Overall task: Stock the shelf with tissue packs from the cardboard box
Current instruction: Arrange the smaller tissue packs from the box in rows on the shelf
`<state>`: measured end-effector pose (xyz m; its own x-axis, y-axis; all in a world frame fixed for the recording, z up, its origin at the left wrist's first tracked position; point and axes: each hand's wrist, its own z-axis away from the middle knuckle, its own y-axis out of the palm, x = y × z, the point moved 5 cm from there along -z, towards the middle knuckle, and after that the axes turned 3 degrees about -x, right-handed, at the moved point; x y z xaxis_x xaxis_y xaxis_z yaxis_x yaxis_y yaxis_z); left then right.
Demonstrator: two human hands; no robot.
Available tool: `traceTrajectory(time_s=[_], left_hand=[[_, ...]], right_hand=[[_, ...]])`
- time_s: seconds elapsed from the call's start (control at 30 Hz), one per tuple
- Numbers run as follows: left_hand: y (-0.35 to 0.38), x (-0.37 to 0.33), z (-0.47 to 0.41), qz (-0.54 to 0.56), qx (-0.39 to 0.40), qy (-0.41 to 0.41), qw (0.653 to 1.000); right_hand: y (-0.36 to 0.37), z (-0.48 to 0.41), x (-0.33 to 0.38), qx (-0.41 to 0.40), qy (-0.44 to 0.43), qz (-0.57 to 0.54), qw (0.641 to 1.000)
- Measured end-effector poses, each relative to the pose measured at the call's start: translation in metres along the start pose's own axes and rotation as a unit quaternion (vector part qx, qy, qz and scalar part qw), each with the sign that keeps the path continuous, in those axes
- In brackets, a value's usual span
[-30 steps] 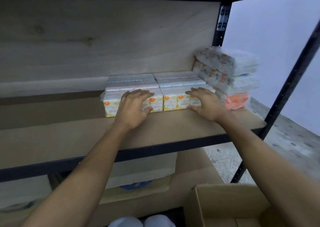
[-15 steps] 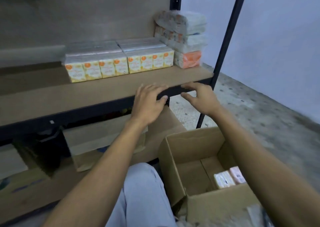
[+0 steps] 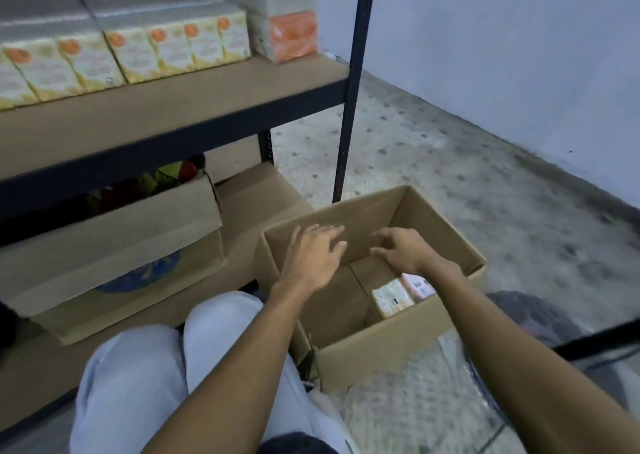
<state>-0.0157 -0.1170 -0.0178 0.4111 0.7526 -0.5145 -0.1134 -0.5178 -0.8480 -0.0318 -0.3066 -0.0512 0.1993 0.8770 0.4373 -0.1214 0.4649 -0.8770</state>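
An open cardboard box (image 3: 388,346) stands on the floor in front of my knees. Two tissue packs lie in its right corner: a yellowish one (image 3: 392,297) and a pink one (image 3: 417,285). My left hand (image 3: 313,258) hovers over the box's left half with fingers spread and holds nothing. My right hand (image 3: 403,251) hangs above the box's middle, fingers loosely curled, empty, just above the packs. On the shelf board (image 3: 180,107) stands a row of yellow tissue packs (image 3: 138,55), with a stack of white and orange packs (image 3: 289,34) to their right.
A black shelf post (image 3: 349,107) rises just behind the box. Under the shelf sits a larger cardboard box (image 3: 114,245) with open flaps. Speckled floor (image 3: 467,183) stretches right to a pale wall. Bubble wrap (image 3: 415,412) lies by the box's near side.
Both hands left the tissue packs on the shelf, dropped past the shelf edge and now hover over the open box. My view swung down and to the right.
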Motion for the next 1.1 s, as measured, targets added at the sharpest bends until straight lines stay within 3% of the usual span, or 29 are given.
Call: traceTrajectory(time_s=[0.4, 0.57, 0.77, 1.0, 1.1], left_hand=[[0.168, -0.009, -0.019, 0.132, 0.186, -0.128, 0.965], [0.222, -0.022, -0.024, 0.153, 0.243, -0.153, 0.946], [0.258, -0.031, -0.021, 0.182, 0.31, -0.186, 0.914], [0.257, -0.012, -0.019, 0.178, 0.314, -0.22, 0.906], [0.254, 0.006, -0.019, 0.158, 0.276, -0.252, 0.914]], right_hand=[[0.069, -0.047, -0.126, 0.122, 0.071, 0.111, 0.984], [0.093, -0.063, -0.162, 0.238, 0.083, 0.166, 0.953], [0.071, -0.059, -0.16, 0.243, 0.085, 0.147, 0.955], [0.07, -0.055, -0.151, 0.247, 0.058, 0.263, 0.931], [0.074, -0.058, -0.147, 0.241, 0.02, 0.308, 0.92]])
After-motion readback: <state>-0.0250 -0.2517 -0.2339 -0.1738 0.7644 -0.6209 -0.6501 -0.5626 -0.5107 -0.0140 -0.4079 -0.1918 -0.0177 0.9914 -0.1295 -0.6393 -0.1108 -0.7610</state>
